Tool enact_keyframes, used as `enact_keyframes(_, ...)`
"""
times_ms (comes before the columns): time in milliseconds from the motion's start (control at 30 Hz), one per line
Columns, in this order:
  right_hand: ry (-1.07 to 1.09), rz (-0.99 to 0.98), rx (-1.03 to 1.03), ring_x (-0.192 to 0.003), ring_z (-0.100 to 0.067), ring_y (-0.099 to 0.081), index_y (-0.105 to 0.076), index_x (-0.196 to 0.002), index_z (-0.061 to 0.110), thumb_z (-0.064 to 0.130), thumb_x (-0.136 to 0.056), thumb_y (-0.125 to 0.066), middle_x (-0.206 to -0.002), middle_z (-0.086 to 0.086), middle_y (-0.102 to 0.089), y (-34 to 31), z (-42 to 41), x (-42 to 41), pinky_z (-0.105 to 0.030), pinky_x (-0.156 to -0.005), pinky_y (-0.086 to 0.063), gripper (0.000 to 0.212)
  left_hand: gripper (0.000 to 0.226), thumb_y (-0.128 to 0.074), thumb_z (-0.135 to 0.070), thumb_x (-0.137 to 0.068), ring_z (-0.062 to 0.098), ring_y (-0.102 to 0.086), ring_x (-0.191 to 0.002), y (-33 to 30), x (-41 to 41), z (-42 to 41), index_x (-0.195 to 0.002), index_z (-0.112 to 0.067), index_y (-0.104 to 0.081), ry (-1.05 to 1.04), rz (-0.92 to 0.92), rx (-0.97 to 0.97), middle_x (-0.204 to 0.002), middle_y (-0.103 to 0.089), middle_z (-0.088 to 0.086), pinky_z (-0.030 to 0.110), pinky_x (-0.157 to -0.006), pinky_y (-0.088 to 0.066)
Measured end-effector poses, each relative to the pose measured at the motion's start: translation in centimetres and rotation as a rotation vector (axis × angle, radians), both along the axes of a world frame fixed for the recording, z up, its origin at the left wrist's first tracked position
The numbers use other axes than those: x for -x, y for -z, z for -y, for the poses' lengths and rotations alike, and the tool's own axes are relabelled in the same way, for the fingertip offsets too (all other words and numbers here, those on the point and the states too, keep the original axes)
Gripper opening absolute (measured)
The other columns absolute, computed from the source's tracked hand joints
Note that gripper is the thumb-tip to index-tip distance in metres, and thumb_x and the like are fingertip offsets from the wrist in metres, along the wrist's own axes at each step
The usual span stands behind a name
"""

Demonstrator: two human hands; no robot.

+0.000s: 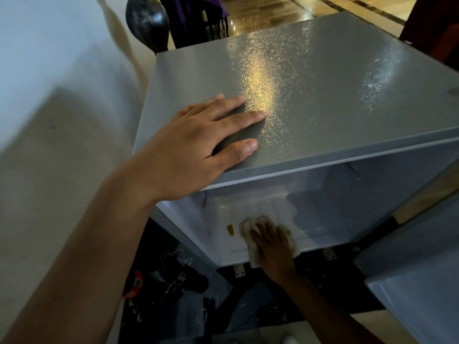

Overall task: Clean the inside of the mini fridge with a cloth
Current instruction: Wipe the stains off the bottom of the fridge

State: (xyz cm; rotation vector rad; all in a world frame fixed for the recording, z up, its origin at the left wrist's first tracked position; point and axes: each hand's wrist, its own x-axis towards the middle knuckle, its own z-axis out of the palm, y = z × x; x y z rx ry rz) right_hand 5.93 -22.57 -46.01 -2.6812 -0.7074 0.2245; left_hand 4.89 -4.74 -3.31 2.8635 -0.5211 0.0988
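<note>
While the left hand (198, 140) lies flat on the grey, pebble-textured metal top of the mini fridge (323, 95), fingers spread wide and holding nothing, the right hand (272, 244) works lower down, inside the open white compartment. Its fingers press down on a crumpled off-white cloth (248, 225), which shows around the fingertips and along both sides of the hand; the hand covers the cloth's middle, so whether the fingers pinch it or only pin it flat cannot be told. Cloth and hand rest on the white floor of the fridge interior (310, 232), near its front edge.

What the coming move turns on is a small amber-brown stain (230, 230) on that same floor. It lies just beside the cloth's left edge, apart from it by a thin strip of white, and its long axis runs front to back. The right hand is plainly the nearer one; the left serves as a brace on top. My judgement is that a short sideways sweep to the left would carry the cloth over the stain, and that the wiping is under way but not finished, since the mark is there uncovered.
</note>
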Motion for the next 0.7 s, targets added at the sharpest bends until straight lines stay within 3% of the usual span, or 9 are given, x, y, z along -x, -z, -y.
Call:
enact_keyframes(100, 0.001, 0.043, -0.08, -0.14, -0.033, -0.042, -0.054, -0.14, 0.021, 0.027, -0.098, -0.034, -0.15, -0.006, -0.049, 0.3, 1.7, 1.6, -0.046, -0.118, -0.015, 0.047, 0.056, -0.028, -0.063, -0.096, 0.01, -0.012, -0.152, 0.0, -0.1, 0.0, -0.149, -0.047, -0.029, 0.004, 0.009, 0.004, -0.163, -0.022, -0.014, 0.044, -0.122, -0.017)
enact_keyframes(267, 0.115, -0.037, 0.012, -0.133, -0.036, -0.05, -0.06, -0.134, 0.02, 0.029, -0.082, -0.04, -0.141, -0.007, -0.058, -1.2, -1.4, 0.1, -0.05, -0.113, -0.019, 0.056, 0.055, -0.027, -0.063, -0.096, 0.009, -0.012, -0.152, 0.1, -0.1, 0.0, -0.149, -0.047, -0.029, 0.001, 0.004, 0.011, -0.163, -0.022, -0.014, 0.047, -0.122, -0.019)
enact_keyframes(367, 0.175, -0.108, 0.091, -0.136, -0.037, -0.046, -0.06, -0.133, 0.024, 0.033, -0.083, -0.039, -0.143, -0.007, -0.057, -2.6, -3.8, -1.8, -0.052, -0.111, -0.02, 0.055, 0.055, -0.026, -0.062, -0.096, 0.01, -0.01, -0.153, 0.0, 0.1, 0.0, -0.15, -0.047, -0.026, -0.001, -0.014, 0.0, -0.164, -0.019, -0.012, 0.046, -0.122, -0.017)
enact_keyframes(533, 0.108, -0.192, 0.168, -0.147, -0.035, -0.025, -0.04, -0.144, 0.03, 0.052, -0.093, -0.045, -0.155, -0.002, -0.038, -4.6, -7.3, -3.9, -0.053, -0.115, -0.019, 0.056, 0.055, -0.022, -0.066, -0.095, 0.006, -0.001, -0.153, -0.3, 1.0, -0.7, -0.149, -0.054, -0.017, -0.039, -0.073, -0.046, -0.166, -0.011, -0.015, 0.045, -0.124, -0.012)
enact_keyframes(700, 0.011, -0.165, 0.187, -0.151, -0.036, -0.015, -0.024, -0.155, 0.026, 0.038, -0.094, -0.051, -0.164, -0.006, -0.023, -4.1, -8.0, -3.1, -0.055, -0.12, -0.01, 0.068, 0.055, -0.029, -0.065, -0.095, 0.0, 0.0, -0.152, -0.7, 1.7, -1.7, -0.148, -0.053, -0.023, -0.034, -0.097, 0.016, -0.165, -0.012, -0.018, 0.038, -0.125, -0.011)
